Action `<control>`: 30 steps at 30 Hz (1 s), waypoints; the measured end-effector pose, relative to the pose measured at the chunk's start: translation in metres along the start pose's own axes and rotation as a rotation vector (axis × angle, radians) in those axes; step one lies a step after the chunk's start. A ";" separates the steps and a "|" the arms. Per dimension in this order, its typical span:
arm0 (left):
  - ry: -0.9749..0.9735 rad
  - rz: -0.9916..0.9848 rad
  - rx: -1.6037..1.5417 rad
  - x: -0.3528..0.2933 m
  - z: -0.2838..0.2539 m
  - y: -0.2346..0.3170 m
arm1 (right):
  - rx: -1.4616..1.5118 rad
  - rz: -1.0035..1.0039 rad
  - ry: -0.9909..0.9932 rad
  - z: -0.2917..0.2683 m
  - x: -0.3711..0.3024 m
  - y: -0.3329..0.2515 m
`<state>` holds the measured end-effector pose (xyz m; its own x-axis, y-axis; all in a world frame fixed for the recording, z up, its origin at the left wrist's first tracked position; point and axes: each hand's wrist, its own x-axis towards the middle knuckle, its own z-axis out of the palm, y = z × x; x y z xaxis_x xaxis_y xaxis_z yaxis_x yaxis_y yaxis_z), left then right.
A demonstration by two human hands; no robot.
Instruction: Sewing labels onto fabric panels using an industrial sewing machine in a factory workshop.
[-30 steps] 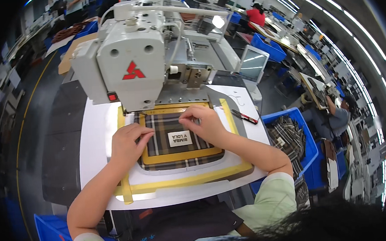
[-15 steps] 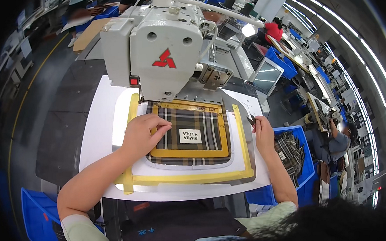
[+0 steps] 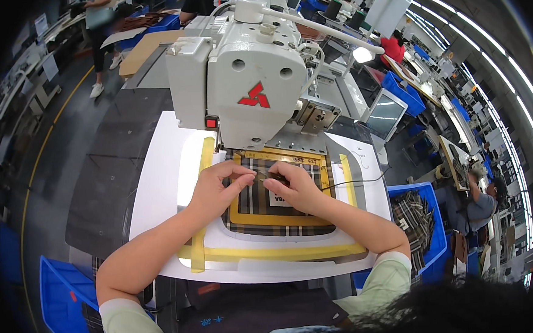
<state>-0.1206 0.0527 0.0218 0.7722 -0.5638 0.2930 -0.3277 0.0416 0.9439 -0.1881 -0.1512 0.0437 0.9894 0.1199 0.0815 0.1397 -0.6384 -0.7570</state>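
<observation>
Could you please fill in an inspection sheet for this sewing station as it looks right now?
Surface: white table top with yellow tape strips.
Job's things: plaid fabric lies under a yellow frame, with a white label on it, below the sewing machine.
Clutter: nothing seen on the table.
Grips: left hand and right hand meet over the fabric, pinching something small; cannot tell what.
Cables: one thin dark cable runs right.
Surroundings: blue bin holding plaid pieces, small screen, other workers beyond.
</observation>
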 end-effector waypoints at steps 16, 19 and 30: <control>-0.021 -0.022 0.142 0.000 -0.002 0.003 | 0.025 -0.010 0.277 -0.028 -0.038 0.032; -0.024 -0.017 0.132 0.001 -0.001 0.003 | -0.200 0.020 0.394 -0.050 -0.066 0.053; -0.014 -0.041 0.123 0.002 0.000 0.003 | -0.754 0.024 0.452 -0.067 -0.097 0.067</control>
<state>-0.1200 0.0514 0.0248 0.7791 -0.5744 0.2511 -0.3605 -0.0828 0.9291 -0.2723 -0.2567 0.0287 0.8909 -0.1100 0.4407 -0.0505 -0.9882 -0.1445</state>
